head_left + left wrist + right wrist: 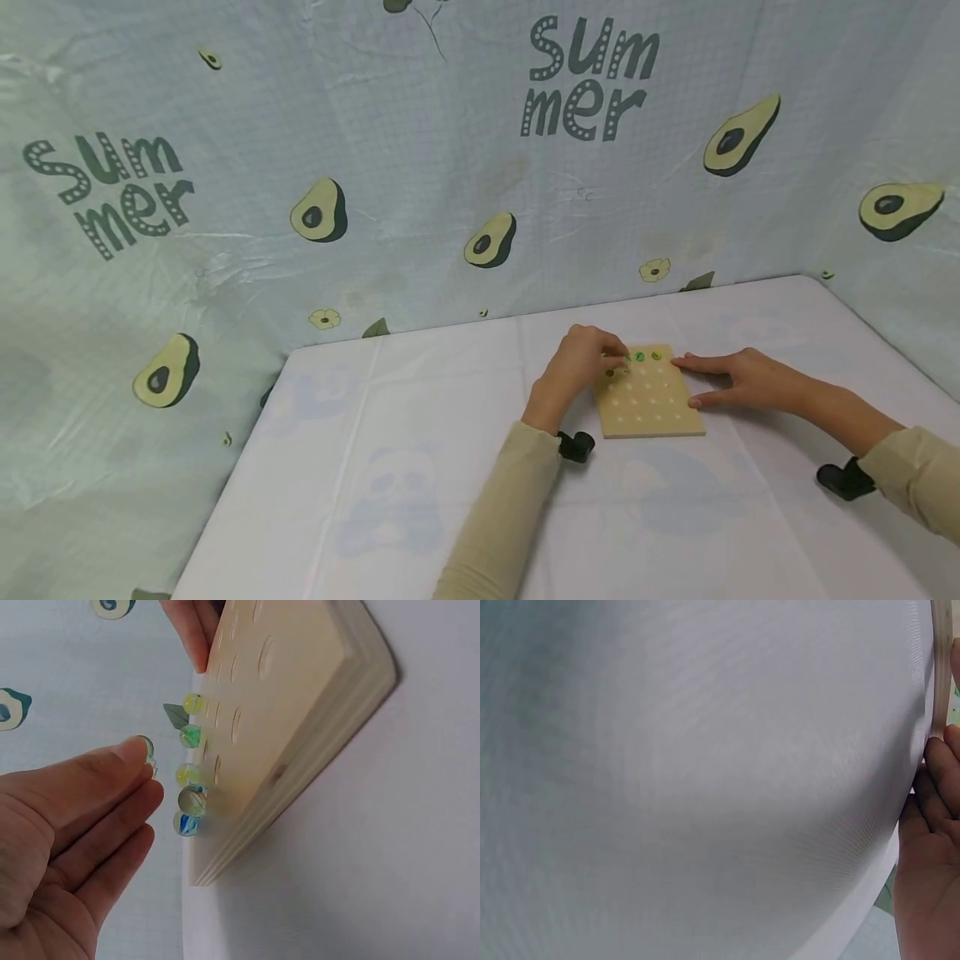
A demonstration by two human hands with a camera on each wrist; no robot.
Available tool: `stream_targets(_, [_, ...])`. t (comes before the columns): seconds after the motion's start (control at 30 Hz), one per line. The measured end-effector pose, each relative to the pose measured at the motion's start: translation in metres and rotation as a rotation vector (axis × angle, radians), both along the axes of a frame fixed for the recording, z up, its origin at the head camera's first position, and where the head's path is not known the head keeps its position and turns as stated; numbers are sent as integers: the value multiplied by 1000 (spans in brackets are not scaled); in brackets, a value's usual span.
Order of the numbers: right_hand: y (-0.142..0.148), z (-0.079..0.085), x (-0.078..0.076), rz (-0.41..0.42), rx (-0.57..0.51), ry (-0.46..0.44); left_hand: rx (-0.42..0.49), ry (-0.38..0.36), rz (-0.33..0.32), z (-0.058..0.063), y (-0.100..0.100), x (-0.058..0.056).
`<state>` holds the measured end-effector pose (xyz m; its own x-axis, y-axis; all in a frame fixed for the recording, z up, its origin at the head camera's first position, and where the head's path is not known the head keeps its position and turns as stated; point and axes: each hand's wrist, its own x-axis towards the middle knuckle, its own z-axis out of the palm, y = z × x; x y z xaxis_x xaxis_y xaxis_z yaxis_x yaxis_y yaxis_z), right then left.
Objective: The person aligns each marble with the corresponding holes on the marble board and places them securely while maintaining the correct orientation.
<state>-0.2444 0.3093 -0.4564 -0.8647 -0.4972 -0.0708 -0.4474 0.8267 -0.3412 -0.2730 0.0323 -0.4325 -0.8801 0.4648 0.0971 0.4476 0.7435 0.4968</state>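
Observation:
A square wooden board [648, 417] with rows of round hollows lies on the table. Several glass marbles sit in hollows near its far and left edges, among them a green marble [190, 736], a yellow marble [193, 703] and a clear marble [193, 800]. My left hand [581, 362] pinches a clear, greenish marble [148, 746] between thumb and fingertips, just above the seated ones. At the board's right edge, my right hand [753, 383] rests with fingers and thumb extended, fingertips touching the side. In the right wrist view only part of that hand [934, 825] shows.
A white cloth [397, 492] with faint panda prints covers the table. Behind it hangs a pale curtain [412, 150] with avocado prints. Dark wrist cameras [576, 447] sit at both sleeve cuffs.

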Motion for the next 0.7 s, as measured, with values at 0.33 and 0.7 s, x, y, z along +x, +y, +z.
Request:
stream_targets(0.33, [0,-1,-1,0,-9,10,-50,-34,90,-3,9,2])
stream_targets(0.7, [0,-1,0,-13,-10,15,-73,-52,114,-1,16,4])
